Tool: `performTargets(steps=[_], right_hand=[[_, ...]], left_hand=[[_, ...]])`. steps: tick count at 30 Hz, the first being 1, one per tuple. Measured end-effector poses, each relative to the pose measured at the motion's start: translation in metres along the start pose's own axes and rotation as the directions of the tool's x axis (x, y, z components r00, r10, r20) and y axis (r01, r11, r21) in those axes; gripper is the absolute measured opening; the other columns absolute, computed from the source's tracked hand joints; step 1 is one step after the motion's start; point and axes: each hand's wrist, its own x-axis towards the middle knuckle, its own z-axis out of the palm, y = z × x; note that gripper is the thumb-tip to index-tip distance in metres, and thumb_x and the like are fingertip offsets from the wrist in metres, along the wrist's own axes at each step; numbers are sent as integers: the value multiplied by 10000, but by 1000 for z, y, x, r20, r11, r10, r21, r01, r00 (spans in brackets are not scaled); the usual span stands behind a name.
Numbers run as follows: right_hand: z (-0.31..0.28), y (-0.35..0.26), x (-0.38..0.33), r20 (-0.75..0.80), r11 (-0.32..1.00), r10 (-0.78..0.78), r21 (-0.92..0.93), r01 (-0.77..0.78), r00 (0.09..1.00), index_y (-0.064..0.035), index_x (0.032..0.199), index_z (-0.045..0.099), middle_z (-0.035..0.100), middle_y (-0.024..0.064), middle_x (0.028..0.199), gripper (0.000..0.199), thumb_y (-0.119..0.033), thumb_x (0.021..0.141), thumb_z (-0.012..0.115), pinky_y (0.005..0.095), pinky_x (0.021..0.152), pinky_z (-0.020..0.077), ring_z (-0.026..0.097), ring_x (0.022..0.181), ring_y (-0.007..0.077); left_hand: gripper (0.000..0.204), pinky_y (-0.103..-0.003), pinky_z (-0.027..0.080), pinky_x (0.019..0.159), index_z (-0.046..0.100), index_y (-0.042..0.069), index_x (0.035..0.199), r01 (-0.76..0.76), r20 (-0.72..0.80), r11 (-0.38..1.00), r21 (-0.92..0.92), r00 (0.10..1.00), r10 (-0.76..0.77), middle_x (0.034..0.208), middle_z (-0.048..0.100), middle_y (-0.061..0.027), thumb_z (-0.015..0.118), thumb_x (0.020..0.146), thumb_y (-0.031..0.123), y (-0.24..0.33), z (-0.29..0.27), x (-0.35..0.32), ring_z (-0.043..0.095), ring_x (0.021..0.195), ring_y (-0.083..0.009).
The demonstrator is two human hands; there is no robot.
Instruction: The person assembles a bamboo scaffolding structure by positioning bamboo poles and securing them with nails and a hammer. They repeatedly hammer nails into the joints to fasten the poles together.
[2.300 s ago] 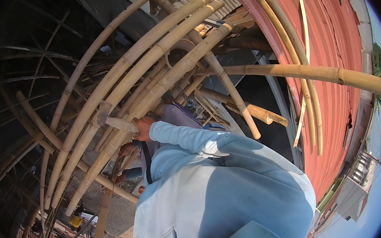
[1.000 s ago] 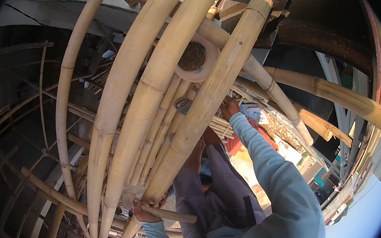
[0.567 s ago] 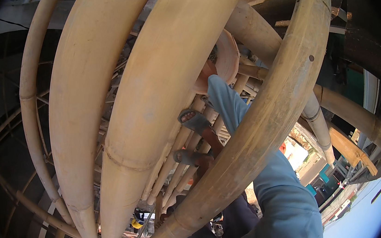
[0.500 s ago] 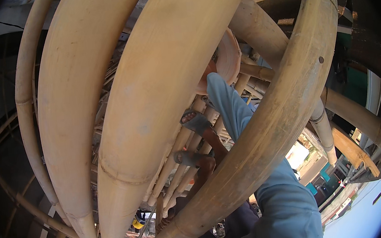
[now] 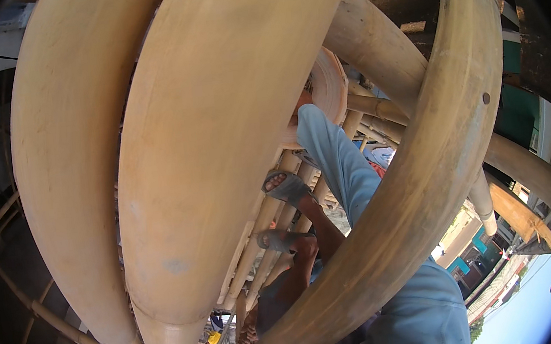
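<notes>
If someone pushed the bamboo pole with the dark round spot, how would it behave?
The bamboo pole would probably stay stiff, judging by its thick, woody body; the curve may be mostly lens distortion. Its rounded sides suggest it might roll if unsecured. The smooth-looking surface could be somewhat slippery.

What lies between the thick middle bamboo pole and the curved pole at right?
In the head view: part of a round pinkish container, a blue sleeve, two sandalled feet and thinner bamboo poles.
</notes>
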Motion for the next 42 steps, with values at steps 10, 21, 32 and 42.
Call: performTargets(steps=[10,21,32,42], right_hand=[[0,-1,27,-20,894,-282,-369,255,959,-186,1158,747,764,177,981,315,-143,942,522,487,827,580,750,943,359],[-19,0,24,-168,970,-188,-186,156,968,-170,1122,748,756,212,986,257,-192,924,585,496,832,578,747,934,375],[-9,-1,50,-29,781,-343,-564,268,939,-166,1066,747,767,168,920,279,-145,986,480,446,744,588,761,855,338],[-65,7,-70,-64,956,-160,237,171,985,-40,1026,718,740,217,958,198,-181,940,608,472,794,566,723,882,384]], left_hand=[[403,-349,395,380,529,-56,947,356,175,932,-65,924,-341,647,533,-169,406,1028,319,44,26,-6,398,376,-221],[319,-388,423,439,480,-10,1000,509,248,841,-185,852,-461,740,534,-169,297,1083,238,67,27,-9,434,432,-249],[307,-374,461,482,495,53,906,516,240,854,-66,839,-488,675,512,-117,407,1042,314,68,40,-8,500,472,-228],[332,-364,478,498,493,135,794,438,255,898,36,865,-432,566,460,-27,525,994,399,58,56,-11,507,457,-188]])
